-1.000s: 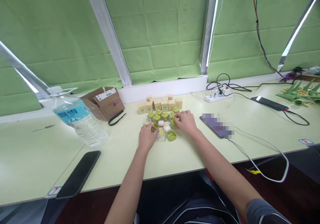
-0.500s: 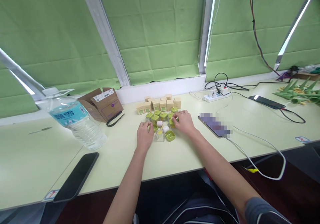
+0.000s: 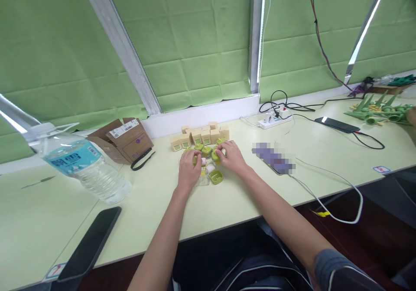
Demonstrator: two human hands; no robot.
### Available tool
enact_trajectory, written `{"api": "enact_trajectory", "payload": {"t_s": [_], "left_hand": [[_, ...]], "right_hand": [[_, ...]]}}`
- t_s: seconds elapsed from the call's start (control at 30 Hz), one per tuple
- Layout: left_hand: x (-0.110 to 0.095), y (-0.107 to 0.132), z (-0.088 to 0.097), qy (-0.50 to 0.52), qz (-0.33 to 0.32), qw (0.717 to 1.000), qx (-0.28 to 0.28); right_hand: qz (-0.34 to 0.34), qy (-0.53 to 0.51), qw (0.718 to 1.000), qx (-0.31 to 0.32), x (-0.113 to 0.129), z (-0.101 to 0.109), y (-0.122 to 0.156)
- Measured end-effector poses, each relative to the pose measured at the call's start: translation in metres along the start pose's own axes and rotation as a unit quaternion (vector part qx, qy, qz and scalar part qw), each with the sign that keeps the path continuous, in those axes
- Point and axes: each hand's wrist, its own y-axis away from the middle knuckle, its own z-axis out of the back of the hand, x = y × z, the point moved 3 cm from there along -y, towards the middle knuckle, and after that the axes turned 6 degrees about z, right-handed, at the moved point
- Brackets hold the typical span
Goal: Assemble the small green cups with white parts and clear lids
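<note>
A cluster of small green square cases [image 3: 207, 150] lies mid-table, with a row of small tan boxes [image 3: 201, 135] behind it. My left hand [image 3: 187, 170] rests on the cluster's left side, fingers curled over a green piece. My right hand [image 3: 229, 157] sits on the right side, fingers pinched on another green piece. One green case [image 3: 216, 177] lies apart at the front, beside a clear plastic piece [image 3: 204, 179]. A small white item [image 3: 209, 168] lies between my hands.
A large water bottle [image 3: 78, 165] lies at the left beside an open cardboard box [image 3: 125, 137]. A black phone [image 3: 89, 243] lies near the front edge. A charging phone [image 3: 273, 159], power strip [image 3: 273, 121], another phone [image 3: 337, 125] and green plastic parts [image 3: 383, 111] are right.
My left hand has moved forward onto the green cluster, and both hands have drawn closer together. The camera view has shifted to the right.
</note>
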Motion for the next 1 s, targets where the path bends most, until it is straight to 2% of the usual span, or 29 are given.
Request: {"api": "enact_trajectory", "payload": {"t_s": [0.13,0.23,0.33,0.43,0.53,0.63,0.8,1.0], "left_hand": [[-0.012,-0.011,-0.011,0.042,-0.008,0.998,0.055],[-0.013,-0.013,-0.015,0.080,-0.010,0.993,0.081],[-0.003,-0.007,-0.011,0.126,0.021,0.988,0.082],[0.011,0.001,-0.003,0.185,0.081,0.976,0.081],[0.017,0.007,0.006,0.208,0.100,0.971,0.061],[0.013,0.011,0.009,0.194,0.086,0.976,0.055],[-0.003,0.020,0.003,0.166,0.035,0.981,0.090],[-0.009,0.024,-0.001,0.144,0.015,0.984,0.106]], "right_hand": [[0.030,-0.023,0.999,-0.020,0.003,0.000,0.000],[0.046,-0.041,0.998,-0.031,0.005,-0.001,0.000],[0.054,-0.063,0.996,-0.024,0.007,-0.002,0.001],[0.055,-0.079,0.995,-0.019,0.009,-0.003,0.002],[0.060,-0.105,0.992,-0.029,0.013,-0.004,0.003],[0.066,-0.138,0.987,-0.039,0.018,-0.005,0.005],[0.079,-0.168,0.981,-0.055,0.025,-0.006,0.007],[0.089,-0.191,0.976,-0.062,0.031,-0.004,0.008]]}}
